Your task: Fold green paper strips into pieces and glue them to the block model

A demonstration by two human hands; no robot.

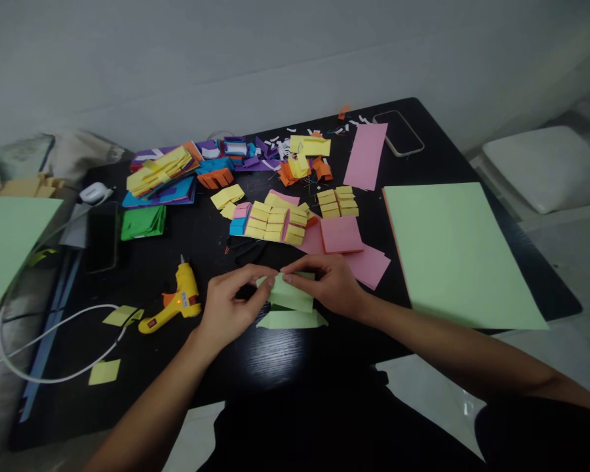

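A small light green paper piece [295,296] is pinched at its upper edge between both hands. My left hand [233,301] grips its left end with thumb and index finger. On the right end, my right hand [337,285] has its thumb and index finger closed on the paper. Just below it, a second light green paper strip [291,320] lies on the table, its side ends slanted. A yellow hot glue gun [179,298] rests left of my left hand, nozzle pointing away, a small orange light showing on its body.
Folded yellow paper pieces [274,223] and pink sheets [341,235] lie beyond my hands on the black table [275,373]. Large green sheets [462,255] lie at right. A white cable [61,380] loops at left, near a dark phone [102,236]. Paper scraps [270,149] litter the back.
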